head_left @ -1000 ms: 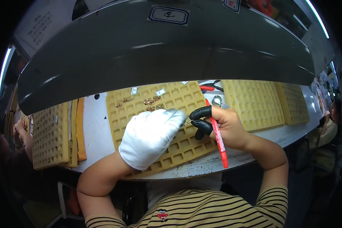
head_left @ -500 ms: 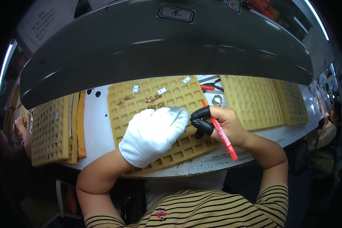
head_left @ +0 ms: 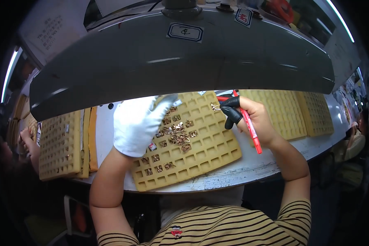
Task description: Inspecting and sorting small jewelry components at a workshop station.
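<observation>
My left hand (head_left: 137,123), in a white glove, hovers over the upper left of a yellow compartment tray (head_left: 209,158). Its thumb and fingers look apart, though slightly blurred, and I see nothing held. Black finger cots cover the thumb and forefinger of my right hand (head_left: 252,117). Those tips pinch a small shiny metal jewellery piece (head_left: 215,107) above the tray's right side. A red pen (head_left: 250,129) is tucked in the same hand, slanting down past the palm. Small gold-coloured jewellery pieces (head_left: 178,133) lie heaped mid-tray, with others in single compartments.
A dark lamp hood (head_left: 184,65) spans the view above the tray. More yellow trays stand right (head_left: 274,117) and left (head_left: 59,147) on the white table (head_left: 104,135). A printed ruler strip (head_left: 225,179) runs along the near edge. Another person's hand (head_left: 25,134) shows far left.
My hands have moved apart: the left up and left, the right slightly up and right. The jewellery heap is now uncovered, and a small piece shows in my right fingertips.
</observation>
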{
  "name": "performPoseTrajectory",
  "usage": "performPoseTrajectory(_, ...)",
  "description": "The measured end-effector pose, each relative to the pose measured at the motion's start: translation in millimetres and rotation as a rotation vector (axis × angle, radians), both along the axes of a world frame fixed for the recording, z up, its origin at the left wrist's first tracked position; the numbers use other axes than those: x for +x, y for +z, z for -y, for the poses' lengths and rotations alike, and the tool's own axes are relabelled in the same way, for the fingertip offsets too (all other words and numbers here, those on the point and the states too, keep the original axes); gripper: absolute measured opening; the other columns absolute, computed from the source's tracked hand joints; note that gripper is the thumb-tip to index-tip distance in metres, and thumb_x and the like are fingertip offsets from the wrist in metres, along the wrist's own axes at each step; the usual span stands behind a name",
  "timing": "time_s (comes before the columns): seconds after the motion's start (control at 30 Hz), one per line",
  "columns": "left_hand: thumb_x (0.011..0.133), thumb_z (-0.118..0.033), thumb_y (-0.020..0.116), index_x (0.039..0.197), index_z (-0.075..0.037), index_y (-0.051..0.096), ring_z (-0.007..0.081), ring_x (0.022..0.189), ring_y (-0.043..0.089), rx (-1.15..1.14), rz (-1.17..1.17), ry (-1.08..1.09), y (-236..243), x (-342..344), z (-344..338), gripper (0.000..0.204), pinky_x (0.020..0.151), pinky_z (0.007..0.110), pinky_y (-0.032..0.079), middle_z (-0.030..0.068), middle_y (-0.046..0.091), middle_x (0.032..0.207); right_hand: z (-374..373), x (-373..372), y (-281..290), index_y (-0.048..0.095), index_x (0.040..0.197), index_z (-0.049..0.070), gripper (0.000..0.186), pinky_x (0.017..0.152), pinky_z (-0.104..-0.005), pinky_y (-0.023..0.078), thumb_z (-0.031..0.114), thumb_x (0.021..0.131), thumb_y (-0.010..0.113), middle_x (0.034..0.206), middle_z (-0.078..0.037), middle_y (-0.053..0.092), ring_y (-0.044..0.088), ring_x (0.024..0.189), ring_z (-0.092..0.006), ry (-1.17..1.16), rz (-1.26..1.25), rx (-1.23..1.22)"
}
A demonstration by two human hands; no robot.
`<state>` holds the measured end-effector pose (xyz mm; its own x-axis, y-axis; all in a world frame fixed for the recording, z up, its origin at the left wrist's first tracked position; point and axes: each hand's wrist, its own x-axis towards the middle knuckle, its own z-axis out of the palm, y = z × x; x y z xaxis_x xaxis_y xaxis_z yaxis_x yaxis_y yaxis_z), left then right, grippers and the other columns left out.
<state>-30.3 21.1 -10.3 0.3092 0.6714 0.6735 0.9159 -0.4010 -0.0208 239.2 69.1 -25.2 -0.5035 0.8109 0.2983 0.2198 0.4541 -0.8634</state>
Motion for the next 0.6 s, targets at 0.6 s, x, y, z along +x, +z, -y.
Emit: performPoseTrajectory(0.6,0.085,-0.015,0.056,0.097,-0.01,0.068,0.0251,0.084,0.064,0.171,-0.219,0.351,-22,-67,-26,0.017,0.075,0.037,0.051,0.0075,0.067,0.092,-60,-51,1,0.066,0.1,0.005,0.03,0.057,-0.0336,0.045,-0.002,0.074,0.054,0.069,-0.011,0.059,0.056,0.06,-0.0201,-0.138,0.439,0.116)
